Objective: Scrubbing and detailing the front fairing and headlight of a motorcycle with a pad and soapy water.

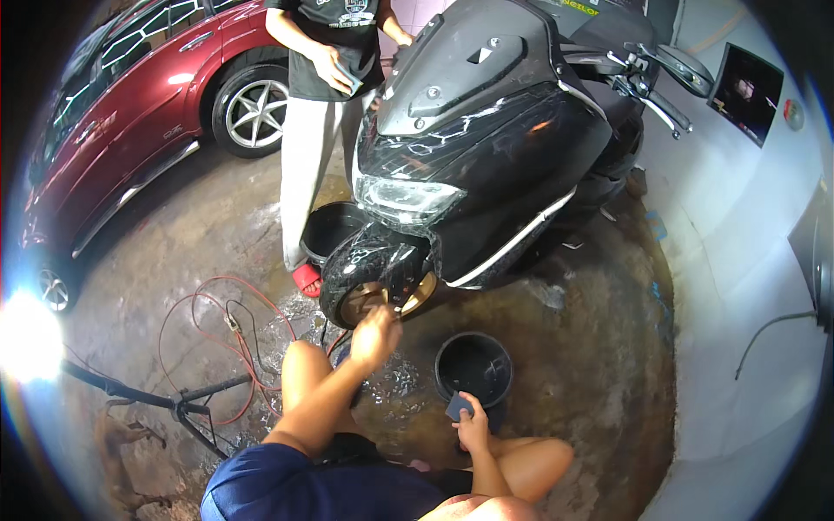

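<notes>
My left hand [376, 338] is blurred, its fingers curled near the lower fork and front wheel [357, 301] of a black motor scooter [495, 176]. Whether it holds anything is hidden. In my right hand [473, 424] I grip a thin grey-blue pad [459, 406], possibly a folded sheet of sandpaper. That hand is by the near rim of a round black bucket [510, 374], which stands on the floor. Above the wheel are the glossy black front fender [368, 253] and the clear headlight [410, 198].
A person [332, 45] stands beside the scooter, holding a similar pad [349, 79]. Another black bucket [331, 225] is behind the wheel. Red hose [242, 348] and a lamp stand [179, 407] occupy the wet floor at left. A red car [140, 111] and white wall [723, 260] flank the area.
</notes>
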`<state>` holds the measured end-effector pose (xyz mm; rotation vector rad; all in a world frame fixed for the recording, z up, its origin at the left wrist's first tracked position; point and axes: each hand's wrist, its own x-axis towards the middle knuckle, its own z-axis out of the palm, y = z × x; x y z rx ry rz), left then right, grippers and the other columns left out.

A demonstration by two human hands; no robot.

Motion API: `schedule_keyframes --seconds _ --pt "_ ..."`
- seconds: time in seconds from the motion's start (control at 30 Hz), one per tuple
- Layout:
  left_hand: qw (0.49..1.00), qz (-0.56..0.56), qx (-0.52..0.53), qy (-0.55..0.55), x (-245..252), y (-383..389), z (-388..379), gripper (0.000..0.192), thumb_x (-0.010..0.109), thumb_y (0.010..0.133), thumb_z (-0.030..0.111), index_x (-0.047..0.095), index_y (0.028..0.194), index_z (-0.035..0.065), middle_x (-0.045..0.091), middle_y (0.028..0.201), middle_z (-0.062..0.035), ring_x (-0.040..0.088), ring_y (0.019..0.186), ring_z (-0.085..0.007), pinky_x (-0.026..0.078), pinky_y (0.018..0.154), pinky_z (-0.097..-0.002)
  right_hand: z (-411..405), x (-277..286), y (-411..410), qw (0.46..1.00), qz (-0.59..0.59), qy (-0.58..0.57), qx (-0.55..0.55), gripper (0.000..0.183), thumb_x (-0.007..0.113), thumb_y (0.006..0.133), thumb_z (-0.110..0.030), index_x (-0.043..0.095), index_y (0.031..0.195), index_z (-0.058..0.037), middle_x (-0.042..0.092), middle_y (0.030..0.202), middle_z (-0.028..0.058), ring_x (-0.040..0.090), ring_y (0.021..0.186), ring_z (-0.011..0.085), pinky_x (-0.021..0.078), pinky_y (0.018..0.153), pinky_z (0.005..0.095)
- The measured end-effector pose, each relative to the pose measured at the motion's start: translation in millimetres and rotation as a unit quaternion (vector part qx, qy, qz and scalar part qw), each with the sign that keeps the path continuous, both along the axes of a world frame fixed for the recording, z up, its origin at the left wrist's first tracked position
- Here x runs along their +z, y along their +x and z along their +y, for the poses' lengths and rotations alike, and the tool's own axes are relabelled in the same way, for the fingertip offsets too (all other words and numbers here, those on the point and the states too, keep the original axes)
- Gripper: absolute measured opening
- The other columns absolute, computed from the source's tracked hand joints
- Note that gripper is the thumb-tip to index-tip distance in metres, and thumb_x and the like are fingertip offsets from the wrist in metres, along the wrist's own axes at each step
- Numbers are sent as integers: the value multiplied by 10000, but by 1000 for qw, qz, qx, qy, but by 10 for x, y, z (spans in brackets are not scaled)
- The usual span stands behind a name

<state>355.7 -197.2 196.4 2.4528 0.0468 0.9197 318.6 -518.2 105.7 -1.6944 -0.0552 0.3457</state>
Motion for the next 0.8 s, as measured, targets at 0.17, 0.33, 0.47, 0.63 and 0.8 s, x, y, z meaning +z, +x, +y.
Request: schedule_keyframes --seconds 0.17,0.33,0.47,0.63,0.8 --pt "758 589 -272 73 -1026 -792 -652 278 715 881 213 770 1098 48 781 983 -242 767 955 -435 599 833 -541 20 -15 -36 996 -44 -74 24 504 572 1019 68 628 1483 -120 703 1329 151 776 1005 285 706 782 375" --pt "739 579 -334 85 -1586 -1499 -296 276 713 889 218 770 1099 48 780 984 -241 766 953 -433 598 833 -538 218 -160 241 956 -247 -157 -21 427 638 944 26 749 1343 -82 786 1204 231 788 999 405 625 876 439" --pt "718 575 -381 91 -1954 -1731 61 275 711 895 222 769 1100 49 780 984 -240 765 951 -432 597 834 -535 507 -473 957 958 -136 -208 -141 409 601 875 3 834 1193 -103 791 1094 245 775 1037 418 581 984 468" --pt "707 583 -387 104 -2281 -1359 277 273 708 902 227 768 1102 50 780 985 -238 764 949 -430 596 835 -531 663 -1743 1412 894 7 -445 -55 540 686 924 -227 688 1451 -111 638 1494 260 642 1351 419 492 1170 490" --pt "692 600 -390 97 -2150 -841 537 272 705 909 231 768 1103 51 779 985 -237 763 947 -428 594 835 -527 466 -2442 1786 779 198 -530 271 752 737 922 -451 562 1581 -134 595 1549 262 566 1457 414 461 1213 492"
